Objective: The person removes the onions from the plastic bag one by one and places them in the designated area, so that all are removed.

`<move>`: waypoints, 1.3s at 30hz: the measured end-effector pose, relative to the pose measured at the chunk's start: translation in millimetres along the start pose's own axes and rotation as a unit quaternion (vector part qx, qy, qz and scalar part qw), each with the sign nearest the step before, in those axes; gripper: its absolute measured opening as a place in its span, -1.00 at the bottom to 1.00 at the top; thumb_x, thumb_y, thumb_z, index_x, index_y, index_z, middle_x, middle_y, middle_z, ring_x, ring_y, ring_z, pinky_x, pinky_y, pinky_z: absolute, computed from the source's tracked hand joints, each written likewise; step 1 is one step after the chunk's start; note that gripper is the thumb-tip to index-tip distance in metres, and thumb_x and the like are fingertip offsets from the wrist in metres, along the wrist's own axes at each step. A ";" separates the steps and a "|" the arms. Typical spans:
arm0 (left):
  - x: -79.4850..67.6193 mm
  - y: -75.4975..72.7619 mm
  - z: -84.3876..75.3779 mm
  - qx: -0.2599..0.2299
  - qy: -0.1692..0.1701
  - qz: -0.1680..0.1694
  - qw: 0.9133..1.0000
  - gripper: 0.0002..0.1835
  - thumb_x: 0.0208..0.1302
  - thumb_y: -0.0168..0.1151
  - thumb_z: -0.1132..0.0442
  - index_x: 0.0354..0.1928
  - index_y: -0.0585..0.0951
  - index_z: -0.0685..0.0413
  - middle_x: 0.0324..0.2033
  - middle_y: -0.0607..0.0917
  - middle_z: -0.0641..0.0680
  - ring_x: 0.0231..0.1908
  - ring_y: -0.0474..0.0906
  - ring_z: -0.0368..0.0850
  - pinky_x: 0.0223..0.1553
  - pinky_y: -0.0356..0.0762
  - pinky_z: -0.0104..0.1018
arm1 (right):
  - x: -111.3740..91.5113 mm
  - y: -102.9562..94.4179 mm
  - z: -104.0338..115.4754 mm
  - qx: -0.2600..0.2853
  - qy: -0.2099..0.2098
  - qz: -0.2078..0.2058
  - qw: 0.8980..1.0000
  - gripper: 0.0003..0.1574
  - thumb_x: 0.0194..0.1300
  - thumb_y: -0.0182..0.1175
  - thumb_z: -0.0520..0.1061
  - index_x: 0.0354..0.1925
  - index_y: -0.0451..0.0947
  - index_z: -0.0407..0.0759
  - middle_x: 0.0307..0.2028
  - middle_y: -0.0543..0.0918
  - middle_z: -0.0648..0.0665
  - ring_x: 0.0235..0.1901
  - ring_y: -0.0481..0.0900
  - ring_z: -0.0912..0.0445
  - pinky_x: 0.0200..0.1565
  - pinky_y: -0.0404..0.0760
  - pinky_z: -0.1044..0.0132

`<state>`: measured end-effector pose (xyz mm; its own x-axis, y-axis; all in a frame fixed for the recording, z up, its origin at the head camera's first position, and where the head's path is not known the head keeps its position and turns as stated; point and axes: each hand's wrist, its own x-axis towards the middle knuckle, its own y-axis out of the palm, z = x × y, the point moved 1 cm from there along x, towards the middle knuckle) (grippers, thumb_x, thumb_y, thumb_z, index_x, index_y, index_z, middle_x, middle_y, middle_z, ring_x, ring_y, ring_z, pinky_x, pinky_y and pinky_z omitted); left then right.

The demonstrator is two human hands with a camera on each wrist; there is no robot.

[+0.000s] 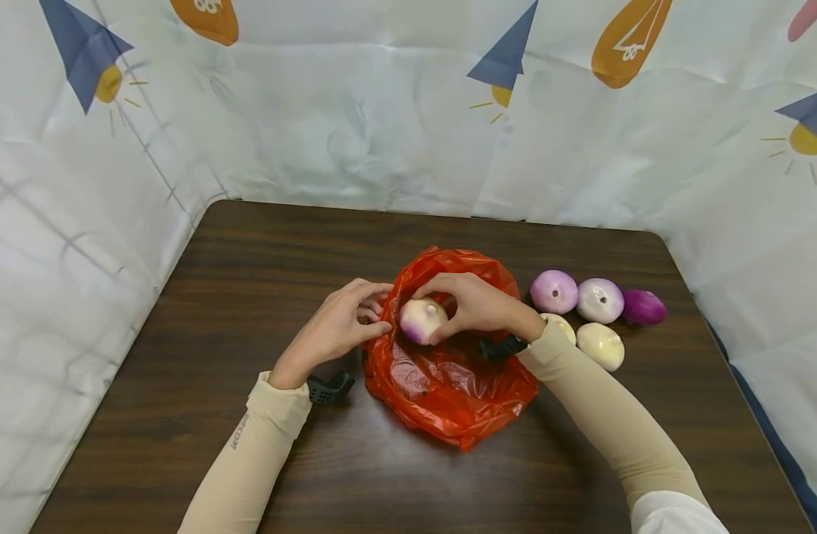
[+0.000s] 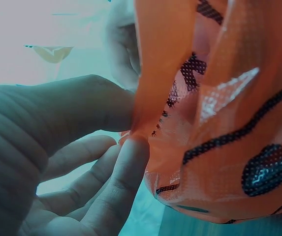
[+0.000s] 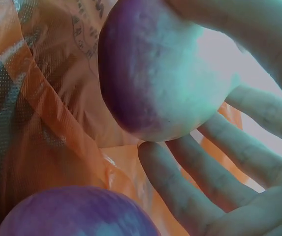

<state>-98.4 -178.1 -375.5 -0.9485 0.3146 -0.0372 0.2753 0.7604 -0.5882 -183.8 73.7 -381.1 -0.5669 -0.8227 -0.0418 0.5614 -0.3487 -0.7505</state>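
Observation:
A red plastic bag [image 1: 441, 386] lies with its mouth open on the table. My left hand [image 1: 338, 320] pinches the left side of its rim between thumb and fingertip; the left wrist view shows the thin plastic [image 2: 163, 64] caught there. Over the mouth of the bag, my right hand [image 1: 478, 302] holds a white-and-purple peeled onion [image 1: 421, 322] between thumb and fingers. Seen from the right wrist, this onion [image 3: 155, 73] has one deep purple side. Below it shows a second purple onion [image 3: 79, 214], cut off by the frame.
Several onions sit right of the bag: a pale purple one [image 1: 553, 291], a whitish one [image 1: 600, 300], a deep purple one [image 1: 642, 307] and cream ones [image 1: 600, 346], one partly behind my right wrist. The dark wooden table [image 1: 201, 356] meets a patterned white cloth [image 1: 355, 141] at its back.

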 end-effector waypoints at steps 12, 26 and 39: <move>0.5 1.7 3.3 -0.001 -0.005 -0.001 1.000 -0.36 0.28 0.46 0.29 0.39 0.50 0.15 0.05 0.59 0.17 -0.03 0.69 -0.01 0.06 0.76 -0.09 | -22.0 -7.0 -1.5 0.010 -0.014 -0.032 0.999 -0.19 -0.05 0.67 0.17 0.18 0.64 0.13 0.12 0.70 0.11 0.06 0.64 0.17 0.12 0.73 0.15; 1.6 1.4 0.5 0.001 -0.005 0.004 1.000 -0.37 0.29 0.44 0.31 0.40 0.50 0.16 0.07 0.58 0.19 -0.02 0.69 0.01 0.04 0.77 -0.10 | -64.0 -23.9 -2.5 0.001 0.023 -0.077 0.997 -0.21 -0.06 0.65 0.23 0.17 0.64 0.23 0.15 0.68 0.16 0.08 0.62 0.20 0.14 0.73 0.13; 3.4 2.8 2.0 0.007 0.000 0.007 1.000 -0.35 0.30 0.44 0.30 0.42 0.48 0.14 0.07 0.58 0.18 -0.03 0.68 -0.01 0.03 0.76 -0.14 | -103.2 -39.1 -8.5 0.024 0.068 -0.112 0.991 -0.22 0.01 0.65 0.13 0.20 0.62 0.18 0.14 0.66 0.07 0.01 0.61 0.14 0.03 0.73 0.15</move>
<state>-101.1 -176.0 -378.9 -0.9446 0.3252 -0.0453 0.2863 0.7484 -0.5983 -152.4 176.1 -353.0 -0.7547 -0.6554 0.0302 0.4388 -0.5384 -0.7194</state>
